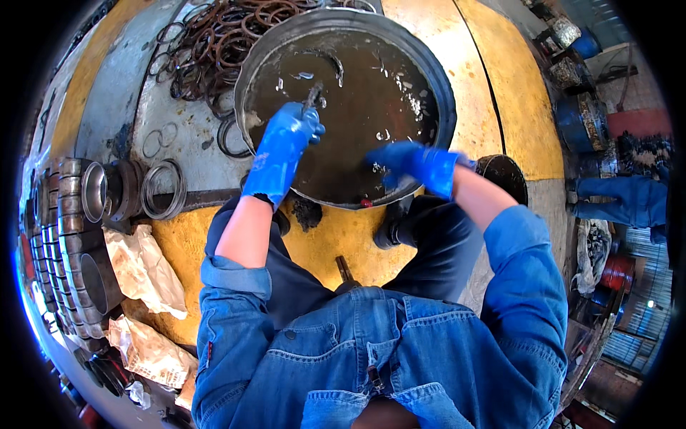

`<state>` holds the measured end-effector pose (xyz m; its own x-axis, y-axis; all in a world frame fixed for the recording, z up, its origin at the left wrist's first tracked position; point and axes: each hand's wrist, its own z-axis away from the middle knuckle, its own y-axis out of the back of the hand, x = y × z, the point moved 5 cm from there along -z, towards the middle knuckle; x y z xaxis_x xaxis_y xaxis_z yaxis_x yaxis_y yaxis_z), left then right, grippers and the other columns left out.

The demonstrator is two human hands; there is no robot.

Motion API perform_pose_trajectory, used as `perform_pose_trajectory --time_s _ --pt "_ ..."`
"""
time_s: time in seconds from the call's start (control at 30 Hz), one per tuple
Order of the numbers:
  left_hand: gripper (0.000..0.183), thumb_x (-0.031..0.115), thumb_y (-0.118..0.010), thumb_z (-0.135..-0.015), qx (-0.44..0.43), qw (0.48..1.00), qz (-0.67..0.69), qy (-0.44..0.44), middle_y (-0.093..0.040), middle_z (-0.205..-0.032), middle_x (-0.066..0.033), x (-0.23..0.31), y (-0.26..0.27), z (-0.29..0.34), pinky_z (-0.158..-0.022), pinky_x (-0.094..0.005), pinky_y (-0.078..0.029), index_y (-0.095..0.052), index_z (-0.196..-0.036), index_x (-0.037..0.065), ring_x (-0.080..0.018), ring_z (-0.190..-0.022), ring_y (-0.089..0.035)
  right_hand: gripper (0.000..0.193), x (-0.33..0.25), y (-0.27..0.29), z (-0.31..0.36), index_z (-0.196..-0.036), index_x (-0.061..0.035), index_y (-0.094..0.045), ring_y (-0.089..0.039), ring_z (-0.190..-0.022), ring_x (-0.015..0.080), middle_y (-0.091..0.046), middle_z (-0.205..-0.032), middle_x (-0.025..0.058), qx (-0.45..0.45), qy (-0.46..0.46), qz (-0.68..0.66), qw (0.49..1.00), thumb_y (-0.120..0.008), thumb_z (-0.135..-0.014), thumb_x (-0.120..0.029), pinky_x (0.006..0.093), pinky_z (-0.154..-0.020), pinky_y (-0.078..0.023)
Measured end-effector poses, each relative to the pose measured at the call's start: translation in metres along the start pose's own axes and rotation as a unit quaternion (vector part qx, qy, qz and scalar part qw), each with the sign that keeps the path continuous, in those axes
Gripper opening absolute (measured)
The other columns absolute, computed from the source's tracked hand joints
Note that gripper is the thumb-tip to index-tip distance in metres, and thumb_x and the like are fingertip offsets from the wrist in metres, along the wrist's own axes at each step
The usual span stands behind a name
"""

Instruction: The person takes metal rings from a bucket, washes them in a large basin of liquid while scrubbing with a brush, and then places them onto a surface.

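A wide round metal tub point(444, 107) of murky brown liquid stands in front of me, bubbles floating on its surface. My left hand point(289, 136), in a blue rubber glove, is closed over the tub's left part. From its fingers pokes a short dark object point(313, 94), dirty or wet; its kind I cannot make out. My right hand point(411, 163), gloved in blue too, is over the tub's near right side. Motion smears its fingers, so its grip and anything in it are hidden. A curved dark piece point(336, 66) shows at the liquid's far side.
Rusty rings point(236, 32) lie heaped beyond the tub's left side. Nearer left are loose thin rings point(164, 189), stacked metal cylinders point(70, 214) and crumpled brown paper point(146, 268). A dark round container point(504, 175) stands right of the tub. Someone in blue trousers point(622, 200) is far right, near drums point(580, 121).
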<state>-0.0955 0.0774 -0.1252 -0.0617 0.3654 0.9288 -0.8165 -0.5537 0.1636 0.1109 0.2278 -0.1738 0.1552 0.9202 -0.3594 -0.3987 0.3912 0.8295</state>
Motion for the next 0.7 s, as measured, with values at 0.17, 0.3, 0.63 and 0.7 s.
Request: perform_pose_trajectory --time_s 0.17,0.3,0.63,0.7 --pt "0.025 0.031 -0.066 -0.091 0.135 0.959 -0.234 -0.083 -0.067 -0.085 -0.0240 -0.037 0.011 -0.017 -0.069 -0.0482 -0.051 -0.070 -0.091 0.006 -0.0463 -0.077 -0.062 0.040 -0.059 -0.042 -0.043 -0.122 -0.0160 -0.065 -0.067 -0.098 0.0430 -0.069 -0.114 0.0169 -0.161 -0.051 0.043 0.985 -0.070 -0.082 -0.014 0.0487 -0.079 -0.057" --pt "0.023 0.028 -0.065 -0.091 0.102 0.974 -0.183 -0.088 -0.068 -0.082 -0.0223 -0.027 -0.009 -0.019 -0.067 -0.0457 -0.050 -0.070 -0.088 0.005 -0.0397 -0.077 -0.066 0.024 -0.037 -0.087 -0.046 -0.104 -0.0164 -0.073 -0.068 -0.099 0.0410 -0.073 -0.102 0.0155 -0.067 0.198 0.271 0.940 -0.070 -0.080 -0.021 0.0503 -0.081 -0.056" --pt "0.012 0.020 -0.067 -0.089 0.099 0.959 -0.266 -0.029 -0.072 -0.081 -0.0096 -0.010 -0.004 0.007 -0.073 -0.0369 -0.053 -0.070 -0.091 0.008 -0.0238 -0.077 -0.069 0.035 0.015 0.030 -0.032 -0.110 -0.0054 -0.073 -0.070 -0.090 0.0252 -0.075 -0.096 0.0142 0.103 -0.262 -0.250 0.926 -0.066 -0.090 -0.032 0.0367 -0.084 -0.055" --pt "0.013 0.021 -0.067 -0.089 0.099 0.964 -0.246 -0.016 -0.072 -0.081 -0.0096 -0.027 -0.010 -0.006 -0.074 -0.0370 -0.053 -0.071 -0.091 0.008 -0.0244 -0.078 -0.070 0.036 0.065 0.039 -0.057 -0.111 -0.0057 -0.073 -0.072 -0.094 0.0240 -0.076 -0.101 0.0153 0.135 -0.291 -0.295 0.900 -0.065 -0.092 -0.035 0.0349 -0.086 -0.055"
